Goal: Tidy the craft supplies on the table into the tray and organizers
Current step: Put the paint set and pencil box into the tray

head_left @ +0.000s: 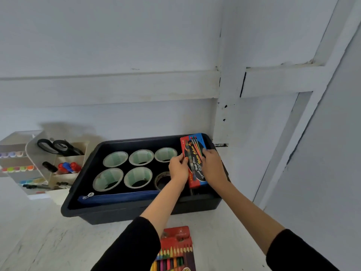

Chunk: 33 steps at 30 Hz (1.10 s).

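One box of coloured pencils (175, 249) lies on the white table (58, 241), nearest you and just short of the black tray (136, 211). It looks like the main item not yet put away.

Inside the tray, a blue zip pouch (117, 198) lies along the near wall. Beyond it, six tape rolls (137, 177) sit in two rows, the near right one brownish.

At the tray's right end, your left hand (178, 167) and right hand (213, 167) each clamp a long edge of the red-and-blue water colour box (193, 163). The box is tilted, with its far end at the tray's far right corner. Whether it is seated on the tray floor cannot be told from this view.

Far left, the cream organizer (56, 163) holds markers (68, 167) and scissors (58, 146), so most of your job looks done.
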{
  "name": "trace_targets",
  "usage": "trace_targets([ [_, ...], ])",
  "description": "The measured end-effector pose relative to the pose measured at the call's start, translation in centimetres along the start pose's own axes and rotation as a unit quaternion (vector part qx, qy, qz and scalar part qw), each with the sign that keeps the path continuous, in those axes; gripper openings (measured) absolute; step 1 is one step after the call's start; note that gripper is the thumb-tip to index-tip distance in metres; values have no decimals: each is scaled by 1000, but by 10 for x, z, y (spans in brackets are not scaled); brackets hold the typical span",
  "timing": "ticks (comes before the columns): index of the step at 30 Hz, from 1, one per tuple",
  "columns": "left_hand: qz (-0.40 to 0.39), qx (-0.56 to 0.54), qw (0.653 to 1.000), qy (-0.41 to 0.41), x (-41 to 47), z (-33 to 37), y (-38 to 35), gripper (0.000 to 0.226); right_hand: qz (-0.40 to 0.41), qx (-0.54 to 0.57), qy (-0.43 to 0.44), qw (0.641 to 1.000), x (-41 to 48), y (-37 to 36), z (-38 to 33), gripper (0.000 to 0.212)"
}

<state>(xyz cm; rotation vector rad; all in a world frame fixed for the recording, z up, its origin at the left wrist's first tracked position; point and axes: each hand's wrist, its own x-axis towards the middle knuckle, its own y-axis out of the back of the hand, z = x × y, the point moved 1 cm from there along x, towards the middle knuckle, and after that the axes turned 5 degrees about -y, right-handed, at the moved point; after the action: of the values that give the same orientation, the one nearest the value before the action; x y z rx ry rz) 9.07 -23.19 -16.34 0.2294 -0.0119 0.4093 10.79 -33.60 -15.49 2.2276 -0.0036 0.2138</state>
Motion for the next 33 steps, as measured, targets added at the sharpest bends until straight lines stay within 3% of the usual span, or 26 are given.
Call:
trace_targets([
  [3,-12,77,997,-23,5,-7,-1,28,-39,-94,-15,995,1,-10,2,63],
  [9,-14,250,968,-24,12,-25,-3,19,-109,-103,-24,988,2,-26,6,60],
  [16,-43,225,973,-11,16,-28,-5,21,-92,-164,-10,982,1,-33,10,62],
  [19,-64,215,974,-24,17,-30,-7,22,-41,-304,80,949,1,-29,9,53],
  [22,-80,231,969,-34,17,-28,-8,23,-37,-348,93,932,0,-28,9,53],
  [27,-105,273,955,-46,12,-23,-7,26,-31,-337,110,935,-2,-22,4,46],
  [33,42,199,974,-101,-15,6,11,29,34,-176,105,978,-9,-1,-9,29],
])
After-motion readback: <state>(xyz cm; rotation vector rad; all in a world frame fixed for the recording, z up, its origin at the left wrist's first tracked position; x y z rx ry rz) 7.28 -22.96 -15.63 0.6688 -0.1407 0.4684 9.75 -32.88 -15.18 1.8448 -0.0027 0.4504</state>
